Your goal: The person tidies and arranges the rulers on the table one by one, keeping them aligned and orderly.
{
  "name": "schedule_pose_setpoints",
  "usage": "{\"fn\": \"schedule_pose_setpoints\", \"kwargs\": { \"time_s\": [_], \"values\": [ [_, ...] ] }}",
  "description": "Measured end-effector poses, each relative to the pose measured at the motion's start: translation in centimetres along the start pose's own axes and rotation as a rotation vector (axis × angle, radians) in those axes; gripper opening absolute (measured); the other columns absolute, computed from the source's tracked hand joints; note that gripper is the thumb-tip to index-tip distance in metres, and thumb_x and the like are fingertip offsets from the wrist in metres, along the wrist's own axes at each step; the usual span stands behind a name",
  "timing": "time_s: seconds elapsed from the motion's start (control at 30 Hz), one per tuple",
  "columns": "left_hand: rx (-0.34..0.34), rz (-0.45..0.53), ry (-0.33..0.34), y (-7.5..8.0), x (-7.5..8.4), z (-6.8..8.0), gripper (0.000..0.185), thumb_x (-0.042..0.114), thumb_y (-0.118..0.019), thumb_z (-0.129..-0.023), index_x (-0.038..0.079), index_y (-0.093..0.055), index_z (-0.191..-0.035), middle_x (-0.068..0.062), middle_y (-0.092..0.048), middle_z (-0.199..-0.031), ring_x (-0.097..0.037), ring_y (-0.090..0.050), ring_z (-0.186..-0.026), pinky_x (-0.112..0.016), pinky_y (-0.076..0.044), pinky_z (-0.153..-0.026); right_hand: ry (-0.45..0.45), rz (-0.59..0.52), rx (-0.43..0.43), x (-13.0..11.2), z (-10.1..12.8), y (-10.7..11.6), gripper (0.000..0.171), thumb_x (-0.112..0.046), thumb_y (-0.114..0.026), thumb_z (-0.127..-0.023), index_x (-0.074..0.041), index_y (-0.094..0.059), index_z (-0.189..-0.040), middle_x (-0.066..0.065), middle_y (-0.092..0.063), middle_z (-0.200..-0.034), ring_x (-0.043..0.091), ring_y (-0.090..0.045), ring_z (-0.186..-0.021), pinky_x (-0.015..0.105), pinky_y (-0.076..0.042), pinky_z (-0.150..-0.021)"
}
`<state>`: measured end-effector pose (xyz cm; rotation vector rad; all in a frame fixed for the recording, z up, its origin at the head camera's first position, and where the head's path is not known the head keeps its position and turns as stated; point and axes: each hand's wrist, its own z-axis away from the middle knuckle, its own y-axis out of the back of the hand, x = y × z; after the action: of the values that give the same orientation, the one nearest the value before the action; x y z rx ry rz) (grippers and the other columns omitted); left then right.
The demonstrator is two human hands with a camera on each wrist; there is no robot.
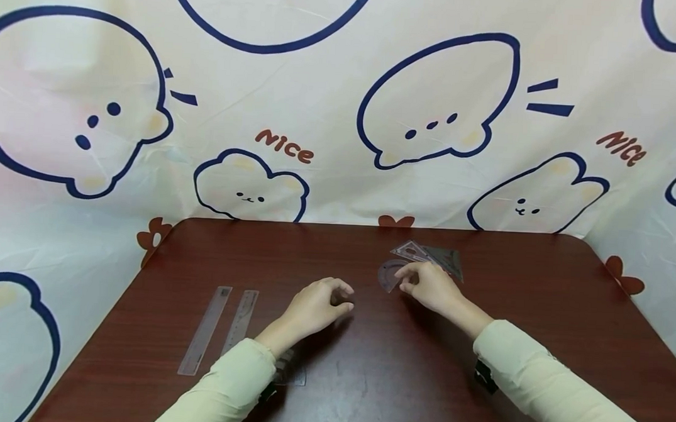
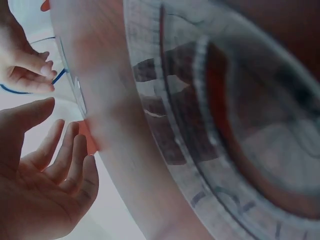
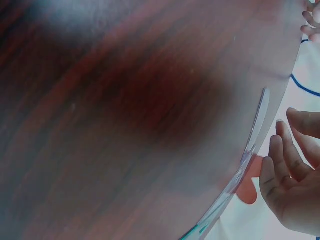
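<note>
Two clear plastic straight rulers (image 1: 219, 328) already sit left of my loosely curled, empty left hand (image 1: 315, 307). My right hand (image 1: 431, 285) pinches the transparent semicircular protractor (image 1: 390, 274); clear triangular set squares (image 1: 433, 257) behind it remain.

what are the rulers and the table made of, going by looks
Two straight rulers: likely clear glossy plastic, since the table shows through them. Table: dark reddish wood-grain surface with a soft sheen, perhaps laminate or varnished wood; the pictures cannot settle which.

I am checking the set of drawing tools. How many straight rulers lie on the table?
2. The first straight ruler and the second straight ruler lie side by side on the table, beyond the left sleeve. Another clear tool under that sleeve is partly hidden.
</note>
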<state>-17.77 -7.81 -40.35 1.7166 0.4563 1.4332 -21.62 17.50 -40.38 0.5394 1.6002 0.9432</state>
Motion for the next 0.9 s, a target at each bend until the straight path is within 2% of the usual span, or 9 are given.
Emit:
{"fn": "schedule_pose_setpoints", "kwargs": {
  "time_s": [0.3, 0.5, 0.63, 0.9],
  "values": [
    [0.037, -0.011, -0.013, -0.9, 0.6, -1.3, 0.024, 0.022, -0.073, -0.091, 0.013, -0.071, -0.113, 0.001, -0.067, -0.103, -0.018, -0.062, -0.093, -0.04, -0.049, -0.079, -0.059, -0.001, -0.026, 0.8, -0.9, 0.7, 0.017, -0.008, -0.07, -0.092, -0.006, -0.073, -0.108, 0.0, -0.065, -0.083, 0.014, -0.052, -0.062, 0.031, -0.041, -0.058],
    [0.018, -0.018, 0.004, -1.4, 0.9, -2.0, 0.026, 0.022, -0.074, -0.091, 0.012, -0.07, -0.115, 0.0, -0.067, -0.107, -0.02, -0.063, -0.1, -0.042, -0.049, -0.082, -0.064, 0.017, -0.034, 1.6, -1.6, 1.1, 0.017, -0.007, -0.07, -0.091, -0.004, -0.073, -0.108, 0.002, -0.066, -0.084, 0.015, -0.053, -0.064, 0.032, -0.043, -0.06],
    [0.03, -0.021, 0.014, -1.4, 0.8, -2.5, 0.028, 0.022, -0.075, -0.09, 0.013, -0.07, -0.115, -0.001, -0.067, -0.108, -0.021, -0.063, -0.098, -0.043, -0.049, -0.081, -0.072, 0.02, -0.035, 2.0, -2.2, 1.4, 0.016, -0.007, -0.069, -0.092, -0.005, -0.072, -0.108, 0.003, -0.066, -0.087, 0.016, -0.054, -0.067, 0.033, -0.043, -0.062],
    [0.011, -0.03, 0.029, -1.6, 1.3, -3.5, 0.028, 0.023, -0.074, -0.091, 0.012, -0.07, -0.116, -0.003, -0.067, -0.109, -0.022, -0.063, -0.103, -0.043, -0.05, -0.085, -0.088, 0.002, -0.053, 2.4, -3.0, 1.5, 0.019, -0.006, -0.066, -0.093, -0.001, -0.071, -0.11, 0.005, -0.067, -0.087, 0.015, -0.053, -0.063, 0.03, -0.041, -0.058]
  ]
}}
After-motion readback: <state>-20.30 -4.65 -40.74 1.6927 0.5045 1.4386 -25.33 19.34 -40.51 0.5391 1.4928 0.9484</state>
